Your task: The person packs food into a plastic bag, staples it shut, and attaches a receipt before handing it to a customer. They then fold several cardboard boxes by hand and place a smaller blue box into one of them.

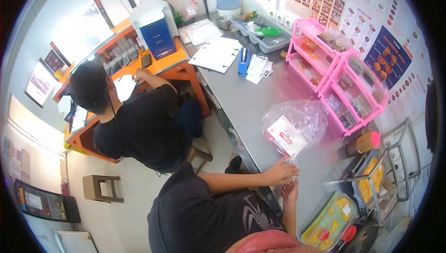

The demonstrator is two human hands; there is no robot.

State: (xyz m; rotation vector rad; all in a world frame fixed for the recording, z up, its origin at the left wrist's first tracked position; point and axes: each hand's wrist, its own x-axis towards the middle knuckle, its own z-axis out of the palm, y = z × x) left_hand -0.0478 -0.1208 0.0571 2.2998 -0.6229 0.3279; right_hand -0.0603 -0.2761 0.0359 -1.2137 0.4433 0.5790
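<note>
A clear plastic bag (310, 122) lies on the steel counter, and a white packet with a red logo (286, 136) shows in it. Its gathered, crumpled end comes toward me at the counter's near side. My left hand (280, 173) is closed over this end, fingers bent round the plastic. Just below, my right hand (289, 190) pinches at the same bunched plastic with its fingertips, close against the left hand. The fingers partly hide the gathered end.
Pink tiered racks (332, 74) with small packets stand at the back of the steel counter (220, 92). A food container (331, 220) and a metal rack (403, 160) are at my right. A blue tape dispenser (244, 61) lies farther left. Another person (139, 127) sits at an orange desk (179, 62).
</note>
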